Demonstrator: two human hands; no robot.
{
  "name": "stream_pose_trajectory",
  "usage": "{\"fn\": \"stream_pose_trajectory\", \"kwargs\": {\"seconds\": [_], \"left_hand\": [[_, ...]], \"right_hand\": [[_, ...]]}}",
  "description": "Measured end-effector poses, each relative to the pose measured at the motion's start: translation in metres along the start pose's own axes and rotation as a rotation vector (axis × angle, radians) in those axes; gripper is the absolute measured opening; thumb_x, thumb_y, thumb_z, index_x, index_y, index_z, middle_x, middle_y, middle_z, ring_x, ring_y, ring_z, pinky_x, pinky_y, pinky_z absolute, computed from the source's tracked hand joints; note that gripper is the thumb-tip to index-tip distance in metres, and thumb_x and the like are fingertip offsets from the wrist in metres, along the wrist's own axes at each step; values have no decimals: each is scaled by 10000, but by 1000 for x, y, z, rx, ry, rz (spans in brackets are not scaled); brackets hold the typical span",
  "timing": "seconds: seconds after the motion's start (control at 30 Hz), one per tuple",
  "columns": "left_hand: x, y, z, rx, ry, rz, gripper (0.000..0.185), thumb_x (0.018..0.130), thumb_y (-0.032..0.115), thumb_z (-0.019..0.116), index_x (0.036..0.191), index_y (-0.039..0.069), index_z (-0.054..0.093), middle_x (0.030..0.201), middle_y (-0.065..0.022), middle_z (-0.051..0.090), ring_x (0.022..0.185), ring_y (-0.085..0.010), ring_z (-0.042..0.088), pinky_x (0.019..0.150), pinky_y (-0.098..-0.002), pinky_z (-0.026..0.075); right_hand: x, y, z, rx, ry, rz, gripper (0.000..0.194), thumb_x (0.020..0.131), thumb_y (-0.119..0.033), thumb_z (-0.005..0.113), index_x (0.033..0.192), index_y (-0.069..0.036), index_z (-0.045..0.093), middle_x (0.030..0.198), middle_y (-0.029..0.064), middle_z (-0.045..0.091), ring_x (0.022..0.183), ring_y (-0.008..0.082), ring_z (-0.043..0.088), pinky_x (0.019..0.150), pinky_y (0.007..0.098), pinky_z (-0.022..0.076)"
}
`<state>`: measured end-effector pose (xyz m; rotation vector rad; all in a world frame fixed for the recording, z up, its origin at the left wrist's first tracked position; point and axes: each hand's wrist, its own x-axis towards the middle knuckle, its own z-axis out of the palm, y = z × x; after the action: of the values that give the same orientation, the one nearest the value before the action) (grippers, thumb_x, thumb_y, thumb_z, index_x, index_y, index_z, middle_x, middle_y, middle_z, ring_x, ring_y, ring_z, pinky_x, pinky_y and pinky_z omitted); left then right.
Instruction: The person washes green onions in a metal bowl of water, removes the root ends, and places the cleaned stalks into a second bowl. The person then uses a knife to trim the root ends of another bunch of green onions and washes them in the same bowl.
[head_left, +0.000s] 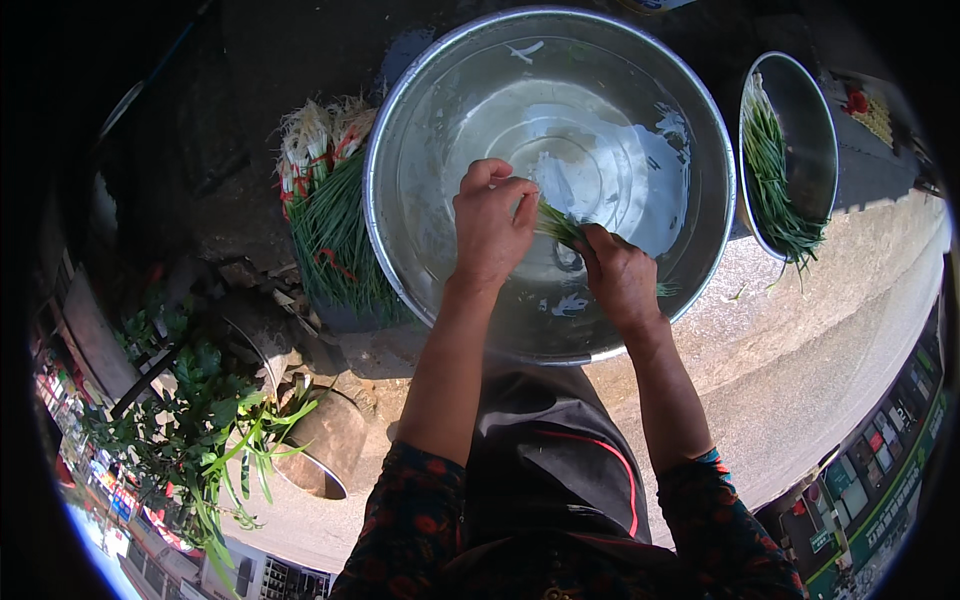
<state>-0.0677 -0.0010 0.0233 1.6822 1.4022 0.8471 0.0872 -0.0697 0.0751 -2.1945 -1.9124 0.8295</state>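
Both hands are over a large round metal basin (390, 247) of water. In my right hand (619, 274) is a small bunch of green onions (556, 222), its pale ends pointing left. My left hand (495, 217) is at those pale ends, thumb and forefinger brought close together; whether they pinch anything is hidden. White scraps (526, 52) float near the basin's far side. Left of the basin lie bundles of green onions (341, 217) with roots on, tied with red bands. More green onions (769, 161), with white ends, rest in a smaller metal bowl (817, 142) at the right.
A leafy potted plant (202, 420) stands at the lower left, beside a tipped brown pot (322, 435). Broken rubble lies between the plant and the tied bundles. Pale concrete ground (750, 352) runs along the right. A few green bits lie below the smaller bowl.
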Motion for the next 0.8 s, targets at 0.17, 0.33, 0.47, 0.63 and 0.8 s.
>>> {"fn": "stream_pose_trajectory", "kwargs": {"seconds": [0.17,0.33,0.47,0.63,0.8], "left_hand": [[1,-9,-2,-4,38,-74,133,712,15,661,840,29,629,954,-103,531,827,-243,567,736,-316,468],[1,-5,1,-155,63,-202,128,778,81,655,871,4,612,968,-94,553,871,-207,574,785,-307,455],[-3,6,0,-148,-50,-342,179,801,149,664,890,1,617,988,-85,565,904,-185,570,799,-301,453],[-2,10,-3,-357,-161,-565,174,793,136,673,912,15,632,1047,-71,567,934,-156,559,793,-281,454],[-2,10,2,-512,-59,-492,187,752,78,679,936,55,651,985,-75,574,902,-152,553,745,-296,454]], "right_hand": [[-3,1,1,69,64,8,118,843,-142,594,940,-75,583,747,151,626,693,361,603,555,415,466],[-3,2,2,76,67,14,116,844,-124,590,945,-68,584,771,156,626,711,366,600,567,414,468],[-1,0,1,103,99,20,112,846,-119,586,944,-65,589,780,157,626,714,364,601,572,408,469],[-1,-1,2,115,170,1,127,842,-183,588,930,-93,571,756,123,636,684,333,614,559,418,472],[-2,-2,6,118,144,7,123,845,-182,584,929,-93,576,763,124,637,688,331,616,563,408,476]]}}
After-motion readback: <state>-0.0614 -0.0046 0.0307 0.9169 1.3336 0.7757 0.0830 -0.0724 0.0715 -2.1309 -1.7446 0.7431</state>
